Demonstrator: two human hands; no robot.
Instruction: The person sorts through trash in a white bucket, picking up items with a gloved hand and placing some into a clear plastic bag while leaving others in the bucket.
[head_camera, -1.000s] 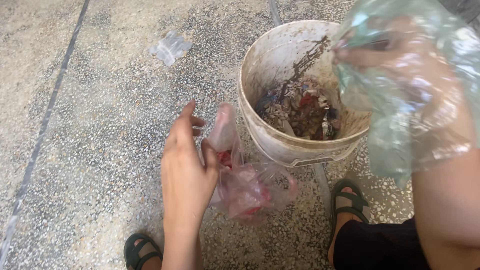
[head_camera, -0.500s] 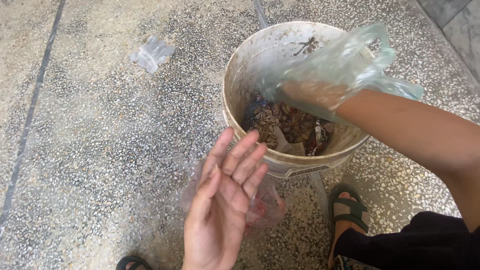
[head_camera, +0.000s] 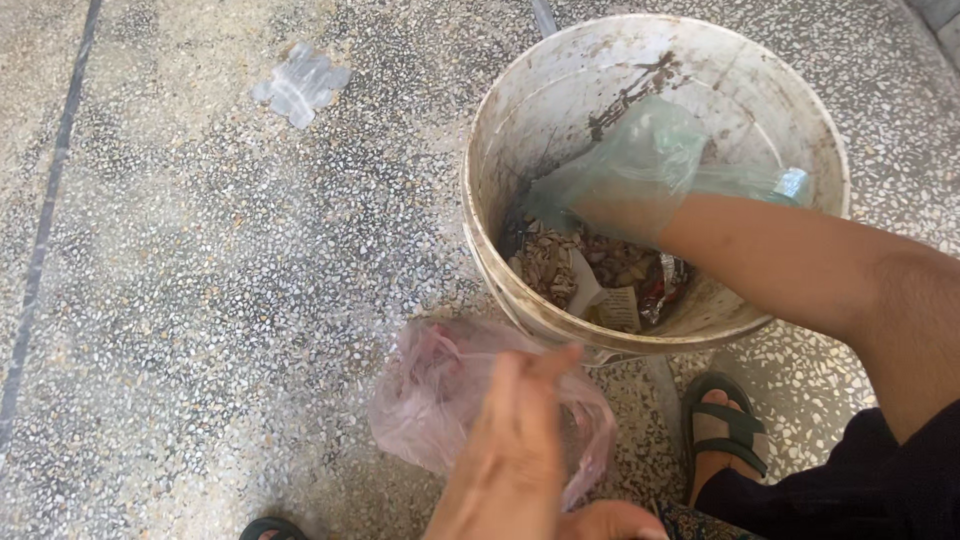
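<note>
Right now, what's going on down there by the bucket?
A person crouches on a speckled floor. Their right hand, covered by a thin green plastic bag, reaches into a dirty white bucket of scraps and wrappers. Their left hand is at a pink plastic bag lying beside the bucket.

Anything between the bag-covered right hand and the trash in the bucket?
Only the green plastic bag worn over the right hand. The hand is inside the white bucket, just above the trash; whether it touches is unclear.
</note>
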